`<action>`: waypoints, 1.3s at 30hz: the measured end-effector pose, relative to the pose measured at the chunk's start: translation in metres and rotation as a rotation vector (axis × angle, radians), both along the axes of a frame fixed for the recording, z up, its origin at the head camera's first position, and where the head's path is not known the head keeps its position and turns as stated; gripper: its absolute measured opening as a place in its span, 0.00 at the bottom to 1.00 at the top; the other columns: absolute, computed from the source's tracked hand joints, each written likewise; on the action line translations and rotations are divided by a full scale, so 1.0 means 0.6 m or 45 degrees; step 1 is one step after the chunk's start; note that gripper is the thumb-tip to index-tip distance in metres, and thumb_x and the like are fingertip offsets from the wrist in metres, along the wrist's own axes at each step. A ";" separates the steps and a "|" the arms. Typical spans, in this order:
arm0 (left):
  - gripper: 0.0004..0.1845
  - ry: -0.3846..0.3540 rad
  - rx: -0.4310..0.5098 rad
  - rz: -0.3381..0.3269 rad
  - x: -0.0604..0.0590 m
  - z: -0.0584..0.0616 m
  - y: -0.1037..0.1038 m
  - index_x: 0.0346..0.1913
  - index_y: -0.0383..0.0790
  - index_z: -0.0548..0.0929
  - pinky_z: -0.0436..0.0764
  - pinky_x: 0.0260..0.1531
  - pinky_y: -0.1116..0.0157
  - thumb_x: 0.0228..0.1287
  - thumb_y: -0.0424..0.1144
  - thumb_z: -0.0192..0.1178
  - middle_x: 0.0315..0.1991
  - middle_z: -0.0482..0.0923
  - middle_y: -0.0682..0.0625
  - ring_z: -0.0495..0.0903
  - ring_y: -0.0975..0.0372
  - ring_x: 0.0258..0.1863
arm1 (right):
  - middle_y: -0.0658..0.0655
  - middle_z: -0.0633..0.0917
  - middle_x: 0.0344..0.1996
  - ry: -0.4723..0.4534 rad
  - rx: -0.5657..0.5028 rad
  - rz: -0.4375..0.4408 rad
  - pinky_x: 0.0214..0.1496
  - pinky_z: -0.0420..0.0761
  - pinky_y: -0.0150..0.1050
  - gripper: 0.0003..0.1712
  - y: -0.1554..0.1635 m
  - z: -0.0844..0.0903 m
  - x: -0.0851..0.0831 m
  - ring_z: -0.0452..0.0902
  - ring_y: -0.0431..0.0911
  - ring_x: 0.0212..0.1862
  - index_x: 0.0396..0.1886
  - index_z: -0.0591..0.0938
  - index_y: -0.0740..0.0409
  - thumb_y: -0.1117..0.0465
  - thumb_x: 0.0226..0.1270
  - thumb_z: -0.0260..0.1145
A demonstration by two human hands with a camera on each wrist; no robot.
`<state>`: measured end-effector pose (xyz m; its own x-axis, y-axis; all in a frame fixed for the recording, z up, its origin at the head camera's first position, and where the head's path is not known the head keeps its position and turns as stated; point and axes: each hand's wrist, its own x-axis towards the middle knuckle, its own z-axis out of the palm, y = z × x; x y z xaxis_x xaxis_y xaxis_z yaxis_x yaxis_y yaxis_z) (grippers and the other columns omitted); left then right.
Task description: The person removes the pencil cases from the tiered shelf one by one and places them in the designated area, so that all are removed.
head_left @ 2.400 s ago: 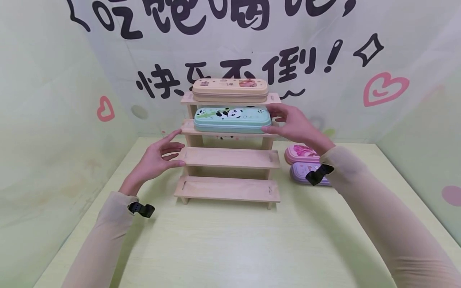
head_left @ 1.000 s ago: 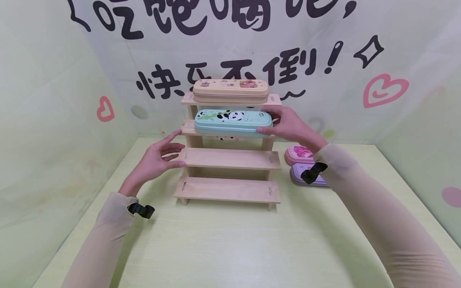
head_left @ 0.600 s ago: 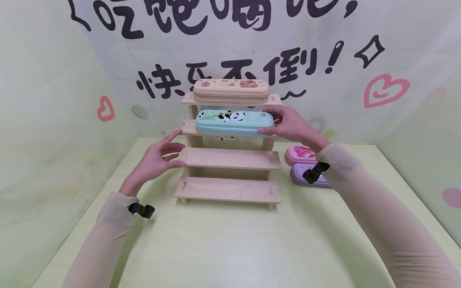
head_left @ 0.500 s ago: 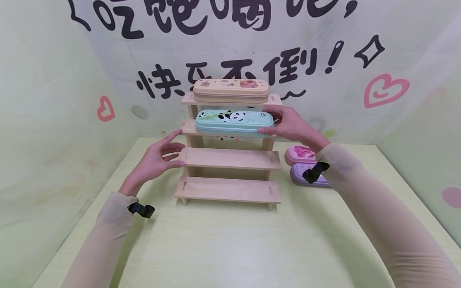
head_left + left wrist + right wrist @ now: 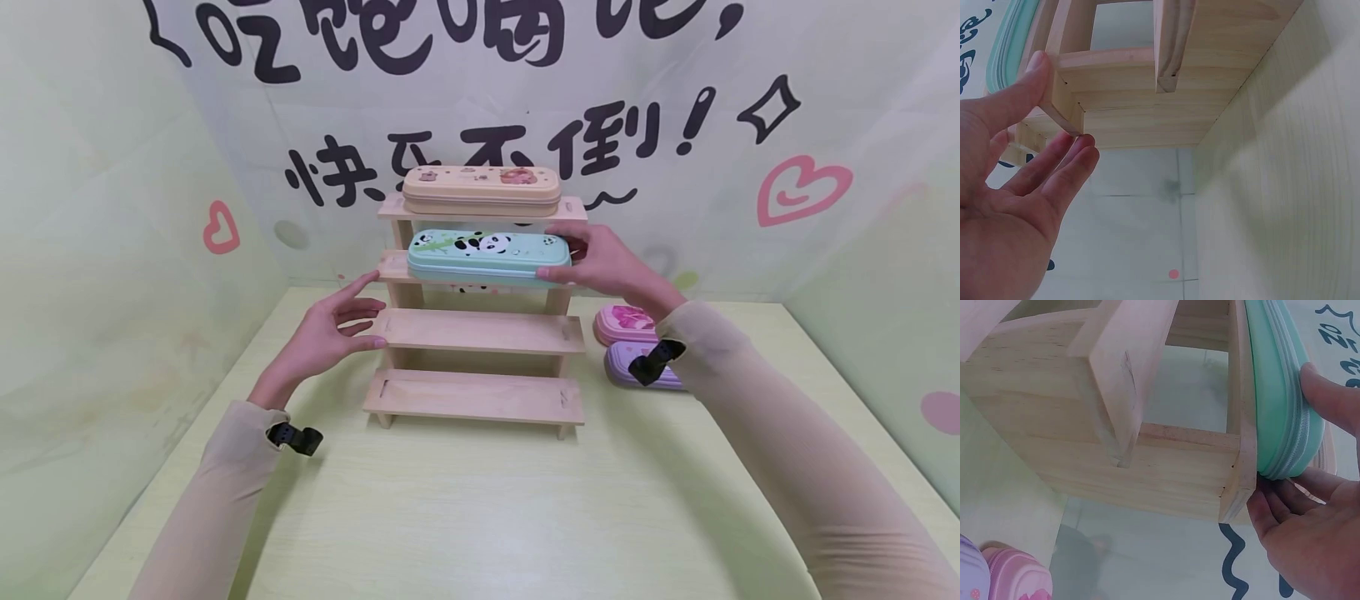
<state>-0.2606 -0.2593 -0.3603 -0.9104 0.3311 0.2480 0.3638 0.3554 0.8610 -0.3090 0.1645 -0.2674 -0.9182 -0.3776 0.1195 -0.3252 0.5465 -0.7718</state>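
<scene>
Right hand (image 5: 600, 262): thumb and fingers pinch one end of panda pencil case (image 5: 487, 258); remainder extends left of them, second-highest tier. Left hand (image 5: 326, 333): spread thumb and fingers grip wooden rack (image 5: 483, 331). Risk: case seems overhung beneath right thumb; slackened pinch could tip it.

The rack (image 5: 468, 393) stands on the desk (image 5: 480, 508) before the back wall (image 5: 465, 96), its 4 tiers climbing away from me. The top case (image 5: 482, 190) lies on the top tier (image 5: 573, 208); below and before it, the lower case (image 5: 480, 257) lies on the 2nd tier (image 5: 392, 265) down, my right hand (image 5: 603, 260) at its right end. My left hand (image 5: 327, 333) is at the left end of the 3rd tier (image 5: 483, 329). Right of the rack, on the desk, the far case (image 5: 626, 323) lies behind the near case (image 5: 621, 364), my right sleeve (image 5: 810, 458) partly before both.
</scene>
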 end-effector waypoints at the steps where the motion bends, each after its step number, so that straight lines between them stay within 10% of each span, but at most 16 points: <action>1: 0.55 0.001 -0.003 0.001 0.000 0.000 0.000 0.84 0.58 0.62 0.82 0.61 0.66 0.58 0.25 0.78 0.65 0.78 0.37 0.78 0.46 0.65 | 0.62 0.81 0.57 -0.002 -0.003 -0.006 0.53 0.82 0.38 0.42 0.000 -0.001 0.001 0.77 0.54 0.53 0.76 0.74 0.59 0.58 0.65 0.80; 39: 0.55 -0.004 0.001 0.005 -0.001 -0.001 0.002 0.84 0.58 0.62 0.79 0.65 0.50 0.58 0.24 0.77 0.65 0.78 0.37 0.77 0.45 0.65 | 0.62 0.81 0.61 0.067 -0.166 -0.064 0.59 0.78 0.37 0.41 0.045 -0.028 0.067 0.76 0.53 0.58 0.75 0.73 0.63 0.60 0.65 0.80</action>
